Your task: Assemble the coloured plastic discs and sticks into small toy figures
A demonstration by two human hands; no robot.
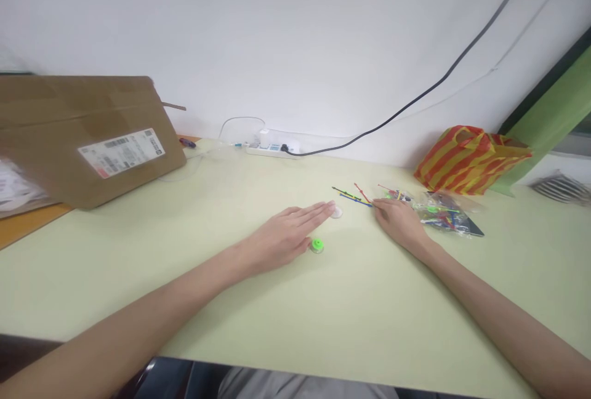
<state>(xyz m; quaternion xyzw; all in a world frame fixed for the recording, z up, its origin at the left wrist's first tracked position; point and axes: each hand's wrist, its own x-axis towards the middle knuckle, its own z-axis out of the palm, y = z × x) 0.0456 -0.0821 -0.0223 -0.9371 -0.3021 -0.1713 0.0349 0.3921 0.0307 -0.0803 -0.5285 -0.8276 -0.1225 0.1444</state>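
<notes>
My left hand (284,236) lies flat on the pale green table (360,313), fingers stretched out. Its fingertips touch a small white disc (337,212), and a green round piece (316,245) sits by its thumb. My right hand (398,220) rests further right, its fingers curled and pinched at the end of a blue stick (355,200). Thin red, green and dark sticks (357,193) lie scattered just beyond it. A clear plastic bag (446,213) holding more coloured sticks lies right of that hand.
A cardboard box (87,134) with a label stands at the left. A white power strip (272,148) with a black cable sits against the wall. A red and yellow striped bag (466,159) lies at the back right.
</notes>
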